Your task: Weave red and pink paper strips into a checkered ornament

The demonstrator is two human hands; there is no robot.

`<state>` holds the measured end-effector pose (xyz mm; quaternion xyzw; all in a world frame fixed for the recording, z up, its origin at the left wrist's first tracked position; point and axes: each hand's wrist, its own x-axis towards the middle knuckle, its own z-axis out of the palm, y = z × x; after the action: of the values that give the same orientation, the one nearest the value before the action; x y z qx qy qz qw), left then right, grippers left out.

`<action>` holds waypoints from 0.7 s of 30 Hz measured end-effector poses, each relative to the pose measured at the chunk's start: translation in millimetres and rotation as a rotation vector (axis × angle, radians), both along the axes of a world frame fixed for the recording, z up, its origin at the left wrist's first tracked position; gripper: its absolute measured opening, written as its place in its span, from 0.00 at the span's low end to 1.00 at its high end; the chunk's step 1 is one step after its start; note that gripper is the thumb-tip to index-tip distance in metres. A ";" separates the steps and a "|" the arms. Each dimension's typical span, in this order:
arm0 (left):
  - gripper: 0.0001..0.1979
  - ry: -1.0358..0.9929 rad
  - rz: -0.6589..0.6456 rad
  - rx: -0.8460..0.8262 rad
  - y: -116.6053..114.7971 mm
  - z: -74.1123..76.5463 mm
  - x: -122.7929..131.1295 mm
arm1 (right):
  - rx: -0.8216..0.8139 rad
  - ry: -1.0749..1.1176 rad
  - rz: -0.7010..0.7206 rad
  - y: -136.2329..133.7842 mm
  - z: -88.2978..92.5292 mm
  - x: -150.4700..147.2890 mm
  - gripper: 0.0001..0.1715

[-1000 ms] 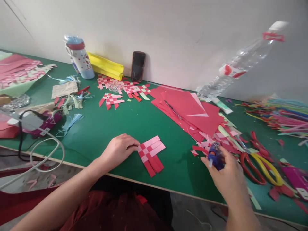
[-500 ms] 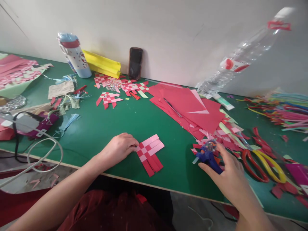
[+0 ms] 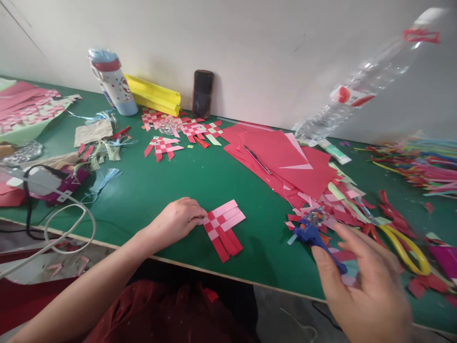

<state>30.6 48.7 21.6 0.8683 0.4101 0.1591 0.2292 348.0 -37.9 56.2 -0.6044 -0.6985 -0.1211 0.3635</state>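
My left hand (image 3: 180, 216) pinches the left corner of a woven paper piece (image 3: 223, 226) lying on the green table. The piece has a red and pink checkered corner, with loose pink strips to the upper right and red ones to the lower right. My right hand (image 3: 364, 281), slightly blurred, has its thumb and fingers spread apart. Beside it on the table lies a blue tool (image 3: 312, 233) that looks like a small tape dispenser, a clear strip showing at its left end. No grip on that tool shows.
Red paper sheets (image 3: 274, 157) with a pen on top lie behind, paper scraps at their right. Yellow-and-red-handled scissors (image 3: 410, 247) lie at right. A clear plastic bottle (image 3: 360, 85), a phone (image 3: 203, 94) and a drinking flask (image 3: 116, 85) line the wall. A white cable (image 3: 93, 219) loops at left.
My right hand has moved right and toward me, its fingers coming away from the blue tool. My left hand and the woven piece have stayed in place.
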 end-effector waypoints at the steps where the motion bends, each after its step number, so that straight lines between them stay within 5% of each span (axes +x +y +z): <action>1: 0.13 0.003 -0.003 0.009 -0.4 -0.4 -0.3 | -0.006 0.035 0.042 0.7 -0.3 -9.9 0.27; 10: 0.13 -0.050 0.041 0.079 -5.5 -11.0 -1.6 | -0.295 0.182 0.409 26.5 -23.9 -86.8 0.16; 21: 0.16 -0.139 0.085 0.165 -8.6 -16.2 -9.7 | -0.427 0.099 0.469 63.9 -43.1 -123.6 0.14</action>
<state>20.9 40.1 5.3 0.8529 0.4153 0.2615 0.1779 224.5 25.9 13.2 -0.4947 -0.8098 0.1449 0.2803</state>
